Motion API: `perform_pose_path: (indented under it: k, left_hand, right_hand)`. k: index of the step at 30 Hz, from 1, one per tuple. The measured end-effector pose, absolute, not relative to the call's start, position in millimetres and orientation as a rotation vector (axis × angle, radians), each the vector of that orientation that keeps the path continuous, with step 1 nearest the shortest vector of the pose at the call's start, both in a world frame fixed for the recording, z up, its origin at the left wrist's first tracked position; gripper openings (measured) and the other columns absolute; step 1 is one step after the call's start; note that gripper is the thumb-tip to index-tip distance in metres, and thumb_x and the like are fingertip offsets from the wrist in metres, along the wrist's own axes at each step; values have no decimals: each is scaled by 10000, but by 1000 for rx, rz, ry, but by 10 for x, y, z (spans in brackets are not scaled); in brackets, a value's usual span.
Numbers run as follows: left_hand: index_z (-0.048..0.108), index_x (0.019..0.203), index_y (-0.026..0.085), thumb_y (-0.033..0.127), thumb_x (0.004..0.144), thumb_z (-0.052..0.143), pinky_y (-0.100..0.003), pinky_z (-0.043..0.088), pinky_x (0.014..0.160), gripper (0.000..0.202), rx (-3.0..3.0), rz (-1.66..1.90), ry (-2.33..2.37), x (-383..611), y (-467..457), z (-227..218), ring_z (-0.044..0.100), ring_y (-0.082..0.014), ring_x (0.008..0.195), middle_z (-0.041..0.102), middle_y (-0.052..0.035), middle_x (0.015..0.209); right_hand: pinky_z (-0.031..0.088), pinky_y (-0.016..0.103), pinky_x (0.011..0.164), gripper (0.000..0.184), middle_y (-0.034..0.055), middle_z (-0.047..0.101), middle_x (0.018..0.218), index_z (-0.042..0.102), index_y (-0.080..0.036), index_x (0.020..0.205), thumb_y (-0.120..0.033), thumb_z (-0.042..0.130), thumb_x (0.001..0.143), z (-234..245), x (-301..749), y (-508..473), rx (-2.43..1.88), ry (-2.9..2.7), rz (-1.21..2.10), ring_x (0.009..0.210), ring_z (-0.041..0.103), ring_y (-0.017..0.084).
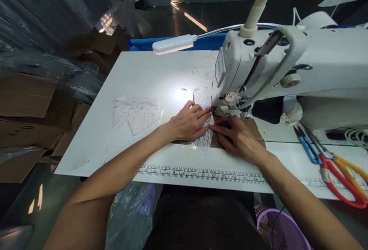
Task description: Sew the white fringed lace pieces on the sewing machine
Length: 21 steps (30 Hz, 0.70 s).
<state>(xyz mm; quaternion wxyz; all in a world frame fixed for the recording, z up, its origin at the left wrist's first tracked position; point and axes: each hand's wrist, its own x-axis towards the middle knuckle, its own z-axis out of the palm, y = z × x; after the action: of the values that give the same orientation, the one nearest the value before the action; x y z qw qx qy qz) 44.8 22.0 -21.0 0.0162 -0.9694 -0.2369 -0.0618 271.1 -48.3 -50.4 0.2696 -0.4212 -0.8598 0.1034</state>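
Note:
A strip of white lace [203, 141] lies under the needle area of the white sewing machine [234, 56], its fringed end toward me. My left hand [190, 121] rests flat on the lace, fingers stretched toward the presser foot. To the right of it, my right hand [240, 137] has its fingers bent and pinches the lace's right edge just in front of the foot. The fingers partly hide the lace and the needle. Another piece of white lace [136, 113] lies flat on the left side of the table [97, 139].
Blue thread snips [308, 148], red-handled scissors [342, 183] and yellow-handled scissors [352, 167] lie at the right. A printed ruler [201, 173] runs along the front edge. A lamp [174, 44] hangs over the table. Cardboard boxes [31, 127] stand left; a purple basket [280, 227] sits below.

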Motion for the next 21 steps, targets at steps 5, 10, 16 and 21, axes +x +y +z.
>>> perform_pose_path:
  k: [5, 10, 16, 21]
  left_hand:
    - [552, 1317, 78, 371, 1009, 359, -459, 352, 974, 467, -2967, -244, -728, 449, 214, -251, 542, -283, 1091, 525, -171, 1427]
    - [567, 1286, 61, 374, 1003, 382, -466, 356, 990, 461, -2910, -315, -748, 463, 175, -289, 542, -290, 1118, 536, -184, 1408]
    - [664, 1056, 117, 284, 994, 432, -376, 435, 831, 293, -2901, -590, -618, 492, 167, -371, 602, -208, 890, 709, -93, 1102]
    - [691, 1023, 156, 272, 955, 485, -366, 439, 773, 246, -3006, -648, -619, 463, 202, -347, 607, -192, 843, 725, -52, 1105]
  right_hand:
    - [522, 494, 890, 311, 145, 571, 1162, 684, -226, 1224, -236, 544, 946, -509, 2702, -479, -1134, -2308, 258, 1043, 571, 293]
    - [524, 493, 870, 305, 147, 560, 1165, 682, -213, 1215, -254, 528, 955, -515, 2704, -470, -1130, -2328, 239, 1023, 576, 293]
    - [530, 504, 845, 316, 162, 558, 1153, 672, -180, 1220, -234, 518, 950, -509, 2704, -477, -1129, -2350, 221, 1010, 575, 305]
    - [540, 502, 830, 329, 167, 552, 1147, 663, -179, 1241, -219, 524, 946, -469, 2686, -498, -1169, -2362, 217, 1015, 568, 307]
